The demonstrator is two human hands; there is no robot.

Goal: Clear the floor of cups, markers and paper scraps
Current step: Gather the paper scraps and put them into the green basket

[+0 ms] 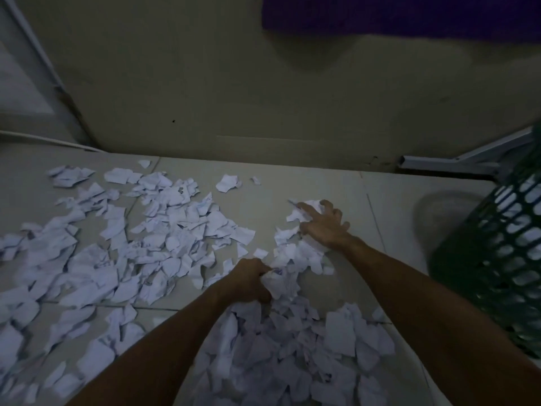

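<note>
Torn white paper scraps (164, 230) cover most of the pale tiled floor (336, 183), thickest at the left and in a heap near the bottom centre (287, 356). My left hand (251, 281) grips a crumpled bunch of scraps (278, 284) in its curled fingers. My right hand (325, 224) lies further out with fingers spread, pressing down on a small cluster of scraps (304, 212). No cups or markers show in the dim view.
A dark green lattice basket (497, 259) stands at the right edge, tilted and blurred. A metal frame leg (456, 162) runs along the wall base at the right. A white frame (32, 68) stands at the far left.
</note>
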